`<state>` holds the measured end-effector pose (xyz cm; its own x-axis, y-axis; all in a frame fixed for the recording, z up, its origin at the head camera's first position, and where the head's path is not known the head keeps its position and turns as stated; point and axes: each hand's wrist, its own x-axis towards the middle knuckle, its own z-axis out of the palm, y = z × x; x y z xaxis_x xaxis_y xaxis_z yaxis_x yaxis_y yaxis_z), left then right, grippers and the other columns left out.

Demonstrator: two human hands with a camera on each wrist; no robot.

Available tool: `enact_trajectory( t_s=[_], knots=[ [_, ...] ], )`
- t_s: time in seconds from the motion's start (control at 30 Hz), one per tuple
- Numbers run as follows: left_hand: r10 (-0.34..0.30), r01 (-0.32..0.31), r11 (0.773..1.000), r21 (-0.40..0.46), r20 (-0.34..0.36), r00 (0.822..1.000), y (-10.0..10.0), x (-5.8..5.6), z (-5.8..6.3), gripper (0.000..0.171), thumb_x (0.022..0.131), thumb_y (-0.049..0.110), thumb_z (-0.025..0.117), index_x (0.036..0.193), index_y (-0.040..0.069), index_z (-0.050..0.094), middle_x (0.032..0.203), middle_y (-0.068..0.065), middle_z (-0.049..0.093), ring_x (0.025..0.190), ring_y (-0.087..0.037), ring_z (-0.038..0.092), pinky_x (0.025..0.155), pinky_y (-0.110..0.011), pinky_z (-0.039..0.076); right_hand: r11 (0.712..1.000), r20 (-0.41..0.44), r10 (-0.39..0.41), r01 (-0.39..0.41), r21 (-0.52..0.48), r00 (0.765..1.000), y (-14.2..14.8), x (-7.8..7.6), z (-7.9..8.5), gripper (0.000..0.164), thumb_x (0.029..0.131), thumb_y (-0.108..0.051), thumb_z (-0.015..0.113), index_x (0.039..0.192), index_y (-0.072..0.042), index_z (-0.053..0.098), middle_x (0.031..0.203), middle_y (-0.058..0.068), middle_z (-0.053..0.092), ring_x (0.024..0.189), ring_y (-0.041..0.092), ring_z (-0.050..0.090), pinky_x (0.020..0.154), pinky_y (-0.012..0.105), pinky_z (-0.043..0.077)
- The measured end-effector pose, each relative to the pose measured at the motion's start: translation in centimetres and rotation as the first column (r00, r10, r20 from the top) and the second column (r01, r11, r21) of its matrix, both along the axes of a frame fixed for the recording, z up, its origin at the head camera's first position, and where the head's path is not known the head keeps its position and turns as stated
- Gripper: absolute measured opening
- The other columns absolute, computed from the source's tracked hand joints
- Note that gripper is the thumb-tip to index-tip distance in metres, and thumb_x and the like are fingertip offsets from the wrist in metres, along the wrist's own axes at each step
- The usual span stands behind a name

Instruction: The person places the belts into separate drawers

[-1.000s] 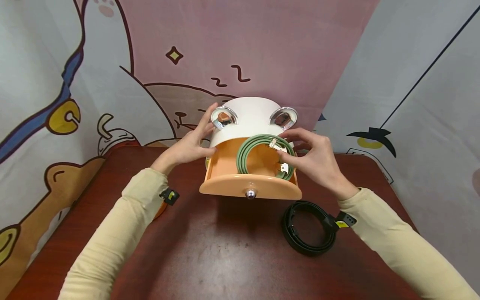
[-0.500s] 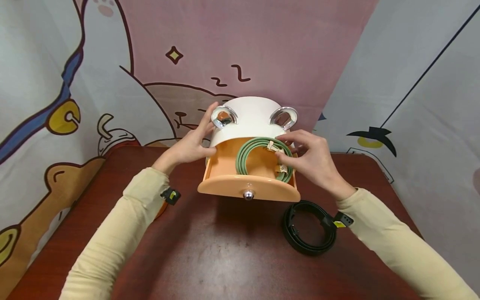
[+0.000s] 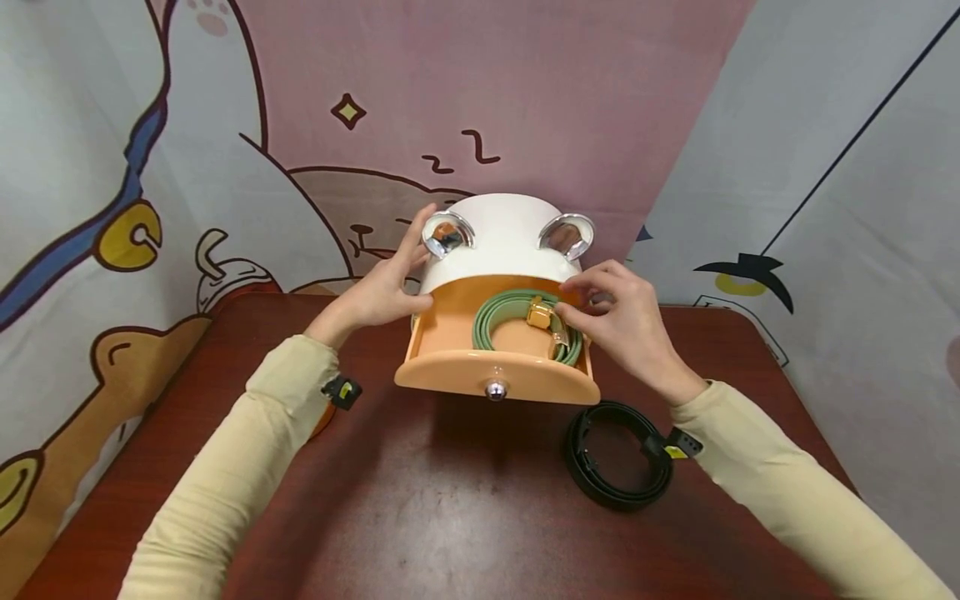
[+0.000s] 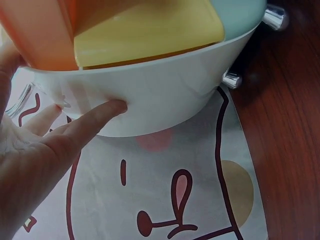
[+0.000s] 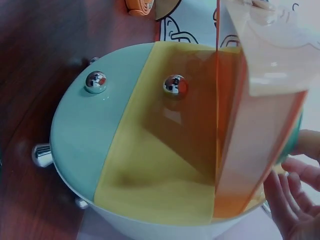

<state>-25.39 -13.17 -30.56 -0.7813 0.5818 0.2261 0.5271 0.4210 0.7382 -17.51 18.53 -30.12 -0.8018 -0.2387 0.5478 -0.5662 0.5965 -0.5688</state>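
Observation:
A green rolled belt (image 3: pixel 491 321) with gold-coloured buckle parts leans low inside the pulled-out orange drawer (image 3: pixel 450 371) of a white rounded cabinet (image 3: pixel 510 229). With thumb and fingertips my right hand (image 3: pixel 626 321) pinches the roll's upper right edge near the buckle. The left hand (image 3: pixel 375 292) rests on the cabinet's left side, fingers straight; in the left wrist view one finger (image 4: pixel 97 120) presses the white wall. Yellow and green drawer fronts (image 5: pixel 115 130) with silver knobs appear pushed in. Part of the green belt is hidden behind the drawer front.
A black rolled belt (image 3: pixel 577 467) lies on the dark red table (image 3: pixel 450 533) beneath my right wrist. An orange thing (image 3: pixel 324 419) is partly covered by my left forearm. A printed cloth (image 3: pixel 600 92) hangs behind the cabinet, whose chrome handles (image 3: pixel 573 250) stick out.
The green belt has tipped down and settled lower in the drawer, turning its buckle. My right fingertips have lowered slightly with it. The left hand stays on the cabinet.

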Motion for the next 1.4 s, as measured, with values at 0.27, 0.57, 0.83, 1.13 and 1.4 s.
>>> enact_trajectory(
  t_s=[0.27,0.57,0.83,1.13,1.4],
  knots=[
    [0.013,-0.013,1.000,0.008,0.010,1.000,0.0,0.1,0.1,0.112,0.077,-0.004,0.065,0.154,0.036,-0.006,0.153,-0.018,0.027,0.136,-0.032,0.034,0.100,-0.046,0.040,0.996,0.066,0.068,-0.064,-0.063,0.996,1.0,0.2,0.3,0.017,0.084,-0.005,0.075,0.101,-0.003,0.072,0.095,0.005,0.064,0.083,0.011,0.061,0.071,0.016,0.051],
    [-0.009,0.006,0.998,0.059,0.053,0.999,-0.1,0.2,-0.1,0.112,0.079,-0.006,0.066,0.153,0.040,-0.005,0.154,-0.021,0.023,0.138,-0.036,0.030,0.101,-0.050,0.039,0.992,0.097,0.126,-0.126,-0.007,0.987,2.5,0.7,-0.3,0.020,0.084,-0.006,0.076,0.104,-0.005,0.072,0.097,0.003,0.065,0.084,0.010,0.063,0.071,0.019,0.052],
    [-0.050,0.042,0.993,0.108,0.078,0.996,-0.2,0.1,-0.2,0.111,0.080,-0.007,0.065,0.153,0.041,-0.004,0.156,-0.017,0.020,0.139,-0.036,0.027,0.099,-0.051,0.040,0.990,0.136,0.136,-0.141,0.026,0.981,3.8,1.6,-1.0,0.026,0.086,-0.010,0.075,0.112,-0.011,0.071,0.104,-0.002,0.066,0.088,0.010,0.063,0.072,0.020,0.051],
    [-0.068,0.057,0.992,0.116,0.096,0.993,-0.3,0.0,-0.1,0.110,0.082,-0.007,0.065,0.154,0.040,-0.004,0.157,-0.015,0.016,0.140,-0.037,0.024,0.104,-0.055,0.033,0.970,0.123,0.223,-0.232,0.069,0.967,4.8,2.3,-1.7,0.044,0.081,-0.008,0.079,0.122,-0.018,0.065,0.114,-0.003,0.063,0.093,0.010,0.061,0.079,0.020,0.049],
    [-0.126,0.106,0.981,0.162,0.124,0.984,-0.7,-0.3,-0.1,0.108,0.084,-0.006,0.066,0.154,0.040,-0.003,0.158,-0.012,0.016,0.141,-0.037,0.022,0.107,-0.057,0.026,0.941,0.114,0.307,-0.319,0.111,0.945,4.9,2.6,-2.1,0.067,0.071,-0.008,0.087,0.131,-0.011,0.058,0.126,0.000,0.056,0.105,0.011,0.054,0.089,0.023,0.043]
  ],
)
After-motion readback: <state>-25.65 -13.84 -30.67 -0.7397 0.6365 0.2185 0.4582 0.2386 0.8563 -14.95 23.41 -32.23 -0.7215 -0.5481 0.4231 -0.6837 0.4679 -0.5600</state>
